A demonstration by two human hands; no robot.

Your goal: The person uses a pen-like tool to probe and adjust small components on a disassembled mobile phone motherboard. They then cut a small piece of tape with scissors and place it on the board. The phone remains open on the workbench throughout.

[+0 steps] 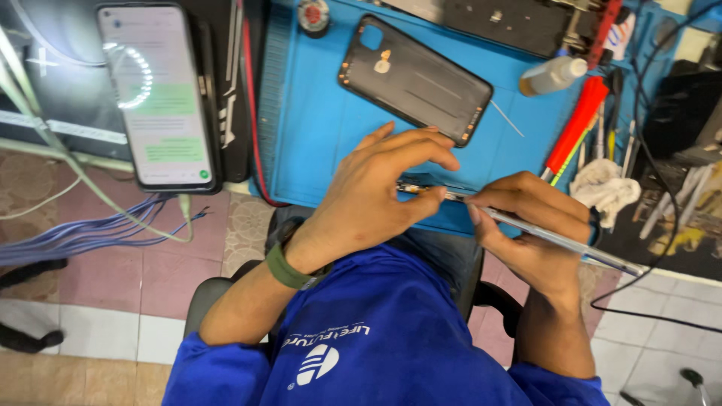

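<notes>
A: While the head camera looks down, what is the left hand [372,195] doing?

B: It's clamped on a thin dark phone body [412,187] held edge-on, just off the six o'clock edge of the blue rubber work mat [316,143].

A: And the right hand [526,225]?

B: It's closed round a slim silver metal tool [556,239] at four o'clock, with the tip touching the phone body's edge. I judge this to be probing along that edge. Any further move calls for a firm hold and light pressure.

A: Nearby?

B: A black plastic back cover [414,79] lies at twelve o'clock, and a lit white-screened smartphone [158,94] at ten.
</notes>
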